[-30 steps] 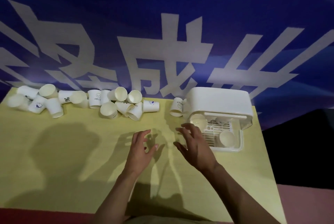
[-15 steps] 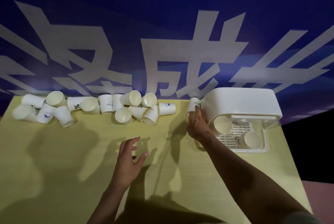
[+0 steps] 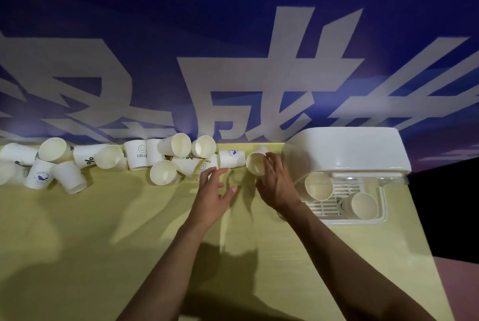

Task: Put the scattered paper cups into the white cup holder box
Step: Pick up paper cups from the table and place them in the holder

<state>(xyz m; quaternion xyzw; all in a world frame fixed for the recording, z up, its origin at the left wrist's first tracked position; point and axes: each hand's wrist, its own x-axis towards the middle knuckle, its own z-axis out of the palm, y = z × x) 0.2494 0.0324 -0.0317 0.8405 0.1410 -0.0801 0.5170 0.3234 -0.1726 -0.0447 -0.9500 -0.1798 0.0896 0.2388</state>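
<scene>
On the yellow surface (image 3: 103,230) the right hand (image 3: 278,186) has its grip closed around a paper cup (image 3: 256,166), fingers curled over the cup's side, with the cup tipped so that its open mouth faces the camera. This cup is lifted at the right end of the scattered cups, between the pile and the white cup holder box (image 3: 347,149). The left hand (image 3: 211,195) hovers just above the surface with its grip released, fingers spread and slightly bent, the fingertips near the closest cups of the pile but holding nothing. The scattered cups (image 3: 166,154) lie in a loose row along the far edge of the surface, against a blue backdrop (image 3: 233,22) with large white characters; most lie on their sides, some show a smiley and "HELLO" print, others a percent sign or a small blue emblem. The box stands at the far right corner of the surface, its rounded white cover raised over a slatted tray (image 3: 326,206). Two cups lie in that tray: one (image 3: 318,186) near the left front under the cover's edge, another (image 3: 363,205) toward the right front corner, both with their mouths facing the camera.
</scene>
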